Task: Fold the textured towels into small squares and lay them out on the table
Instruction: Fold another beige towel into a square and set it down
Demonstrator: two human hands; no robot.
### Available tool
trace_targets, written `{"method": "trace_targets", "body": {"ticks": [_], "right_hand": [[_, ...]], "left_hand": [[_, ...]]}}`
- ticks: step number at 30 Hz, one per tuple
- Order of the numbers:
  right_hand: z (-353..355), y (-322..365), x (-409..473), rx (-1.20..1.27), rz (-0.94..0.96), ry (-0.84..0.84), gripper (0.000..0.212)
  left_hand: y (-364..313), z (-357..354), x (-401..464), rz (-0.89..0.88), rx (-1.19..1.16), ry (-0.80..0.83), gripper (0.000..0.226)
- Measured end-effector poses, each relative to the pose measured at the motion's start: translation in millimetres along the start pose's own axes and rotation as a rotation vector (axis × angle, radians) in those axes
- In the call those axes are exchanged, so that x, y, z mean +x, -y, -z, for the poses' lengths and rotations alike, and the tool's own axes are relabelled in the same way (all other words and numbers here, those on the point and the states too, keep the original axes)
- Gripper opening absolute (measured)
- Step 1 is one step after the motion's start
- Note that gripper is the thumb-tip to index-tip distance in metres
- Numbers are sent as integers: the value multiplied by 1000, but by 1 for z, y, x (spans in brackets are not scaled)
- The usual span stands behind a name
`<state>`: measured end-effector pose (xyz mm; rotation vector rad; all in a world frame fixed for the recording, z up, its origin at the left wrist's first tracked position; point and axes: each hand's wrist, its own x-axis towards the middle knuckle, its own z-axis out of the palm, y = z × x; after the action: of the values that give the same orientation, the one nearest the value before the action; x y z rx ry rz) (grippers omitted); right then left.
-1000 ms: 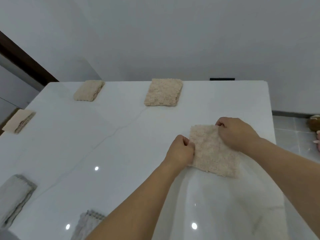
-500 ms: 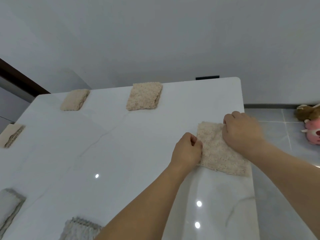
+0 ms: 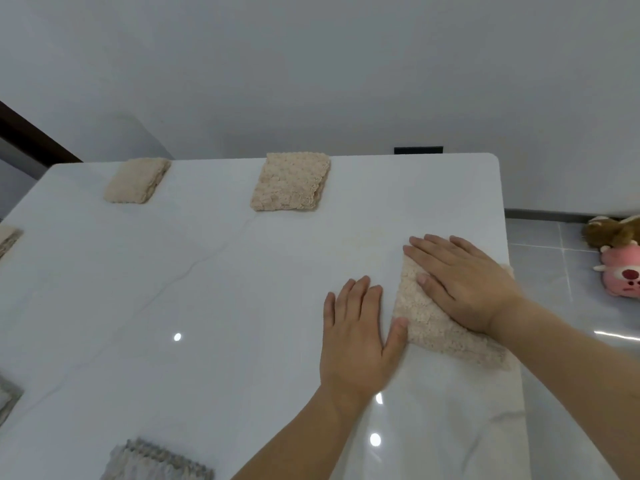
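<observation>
Right grip: we see the right hand (image 3: 464, 282) laid flat, fingers straight, palm down on the folded beige towel (image 3: 440, 327); nothing is curled round the cloth. We judge the press is there to flatten the fold so it holds.
Left grip: the left hand (image 3: 356, 334) lies flat on the counter (image 3: 207, 306), fingers straight and holding nothing; the thumb touches the towel's near-left edge, likely to square or steady that side.
Towel in hand: it sits at the right side of the counter, near the right edge, already a small rough square, turned somewhat askew to that edge.
Far row: two folded beige towels, one far centre (image 3: 291, 183) and one far left (image 3: 136, 181), well apart from each other, spaced as for a laid-out display.
Left edge: a further folded piece (image 3: 7, 237), cut off by the frame.
Near edge: a grey fringed towel (image 3: 156, 462) and another grey piece (image 3: 8, 400), both partly out of view.
Floor: plush toys (image 3: 620, 265) to the right of the counter.
Stage: our reading is that this towel is folded and getting its final smoothing in place.
</observation>
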<state>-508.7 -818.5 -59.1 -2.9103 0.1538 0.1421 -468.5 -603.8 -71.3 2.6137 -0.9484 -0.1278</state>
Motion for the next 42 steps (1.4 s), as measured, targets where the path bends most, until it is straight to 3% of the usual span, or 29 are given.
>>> {"method": "trace_targets", "body": {"ticks": [12,42], "right_hand": [[-1,-1,3,21,7,-6,63],[-6,-6,3,33,57,-41,61]], "left_hand": [[-5,-2,0,28,40,-61,54],[-10,-4,-1,82,105,-69,54]]}}
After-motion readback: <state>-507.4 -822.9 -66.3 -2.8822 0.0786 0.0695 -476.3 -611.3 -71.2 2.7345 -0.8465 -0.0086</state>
